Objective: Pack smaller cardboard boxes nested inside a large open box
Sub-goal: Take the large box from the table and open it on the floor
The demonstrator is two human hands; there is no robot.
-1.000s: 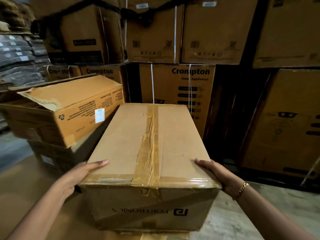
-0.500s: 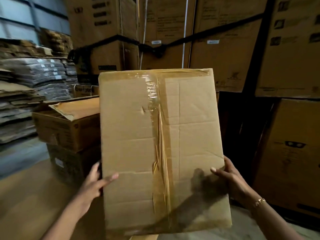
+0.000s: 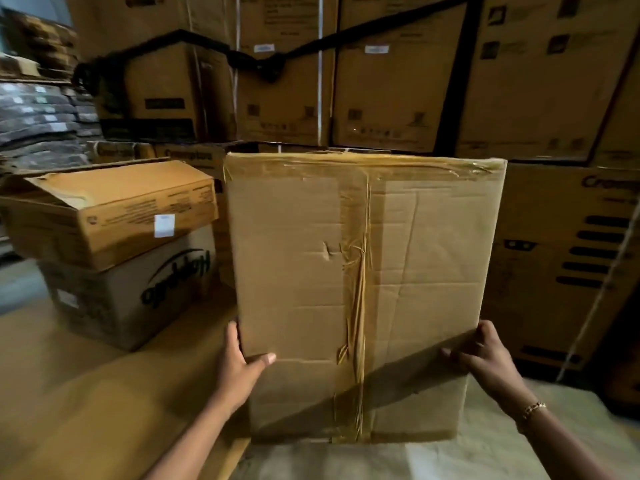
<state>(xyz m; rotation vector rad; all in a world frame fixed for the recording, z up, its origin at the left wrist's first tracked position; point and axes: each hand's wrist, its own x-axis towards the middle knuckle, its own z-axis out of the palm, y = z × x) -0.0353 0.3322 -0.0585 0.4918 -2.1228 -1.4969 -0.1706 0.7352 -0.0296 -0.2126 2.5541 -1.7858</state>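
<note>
I hold the taped cardboard box (image 3: 363, 289) upright, its broad face toward me; left hand (image 3: 239, 362) grips its lower left edge, right hand (image 3: 485, 358) its lower right edge, fingers wrapped round; left of it, an open-flapped box (image 3: 114, 209) tops a printed carton (image 3: 138, 289).

Both hands (image 3: 242, 362) (image 3: 485, 358) clamped, arms outstretched

The upright box (image 3: 363, 296) hides both hands' fingers behind it; stacked cartons' (image 3: 398, 98) print is blurred.
</note>
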